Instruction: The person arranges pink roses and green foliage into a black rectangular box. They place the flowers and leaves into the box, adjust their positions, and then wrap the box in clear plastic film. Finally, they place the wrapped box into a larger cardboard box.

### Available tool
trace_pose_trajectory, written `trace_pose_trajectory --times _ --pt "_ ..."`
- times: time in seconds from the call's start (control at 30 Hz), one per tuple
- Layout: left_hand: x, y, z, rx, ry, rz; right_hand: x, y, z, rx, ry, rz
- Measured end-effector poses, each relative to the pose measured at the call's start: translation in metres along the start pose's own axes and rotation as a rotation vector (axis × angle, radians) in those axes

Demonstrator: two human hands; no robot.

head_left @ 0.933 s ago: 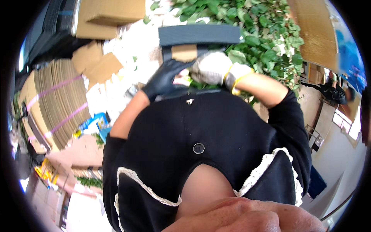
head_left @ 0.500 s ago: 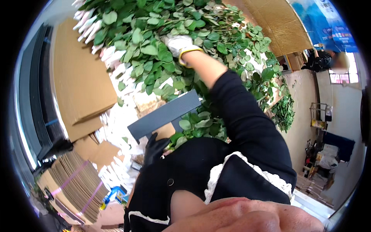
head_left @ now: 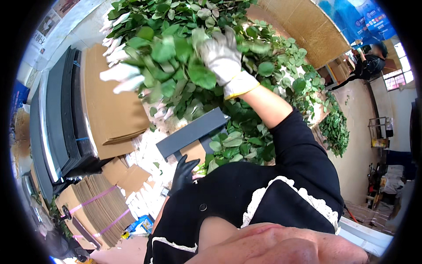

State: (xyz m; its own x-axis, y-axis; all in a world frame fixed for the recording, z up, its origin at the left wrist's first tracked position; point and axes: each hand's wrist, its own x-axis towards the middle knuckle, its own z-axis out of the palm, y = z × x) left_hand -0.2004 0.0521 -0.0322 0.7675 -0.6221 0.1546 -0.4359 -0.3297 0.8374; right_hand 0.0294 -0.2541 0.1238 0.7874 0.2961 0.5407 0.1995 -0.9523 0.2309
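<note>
My right hand (head_left: 222, 59), in a white glove with a yellow-edged cuff, is closed round some leafy stems (head_left: 169, 66). Pale wrapped heads (head_left: 123, 78) show at the left end of those stems, which look slightly smeared by motion. Below them lies a large heap of similar leafy stems (head_left: 184, 99). My left hand (head_left: 183, 174), in a black glove, is low beside a long dark grey ridged block (head_left: 191, 132). Its fingers are apart and I see nothing in them. A brown cardboard piece (head_left: 193, 152) and more leaves (head_left: 231, 145) sit just beyond that hand.
At the left stand flat cardboard sheets (head_left: 112, 105), dark panels (head_left: 57, 114) and a cardboard bundle (head_left: 94, 207) bound with pink straps. A tall cardboard box side (head_left: 299, 26) borders the heap at the far right. Another person (head_left: 371, 61) is beyond it.
My right hand has risen from the heap, lifting leafy stems with pale wrapped heads. The left hand's fingers have spread beside the grey block. The whole view has shifted a little.
</note>
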Motion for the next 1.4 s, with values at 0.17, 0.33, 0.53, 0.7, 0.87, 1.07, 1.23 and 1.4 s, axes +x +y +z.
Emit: trace_pose_trajectory --times 0.17,0.33,0.53,0.7,0.87,1.07,1.23,1.4 --pt "0.002 -0.005 0.007 -0.090 -0.062 -0.084 -0.132 -0.022 0.109 0.085 -0.674 0.049" --pt "-0.007 -0.002 -0.010 -0.053 -0.020 -0.133 -0.059 -0.029 0.048 0.239 -0.850 -0.148" --pt "0.008 0.008 -0.015 -0.297 -0.017 -0.202 -0.049 0.004 0.089 -0.006 -0.452 0.012" --pt "-0.023 0.000 -0.056 -0.345 0.111 -0.337 0.013 0.005 0.053 0.117 -0.752 -0.014" --pt "0.014 0.003 -0.136 -0.040 0.339 -0.382 0.012 0.005 -0.041 0.135 -0.054 -0.073" --pt "0.119 -0.084 -0.133 -1.877 0.070 0.037 -0.037 -0.021 0.001 -0.108 -0.180 -0.006" --pt "0.141 -0.130 -0.096 -1.488 0.377 -0.328 -0.053 0.002 0.023 0.191 -0.808 -0.031" --pt "0.150 -0.112 -0.104 -1.909 0.068 -0.099 -0.006 -0.064 -0.060 0.648 -0.474 -0.135"
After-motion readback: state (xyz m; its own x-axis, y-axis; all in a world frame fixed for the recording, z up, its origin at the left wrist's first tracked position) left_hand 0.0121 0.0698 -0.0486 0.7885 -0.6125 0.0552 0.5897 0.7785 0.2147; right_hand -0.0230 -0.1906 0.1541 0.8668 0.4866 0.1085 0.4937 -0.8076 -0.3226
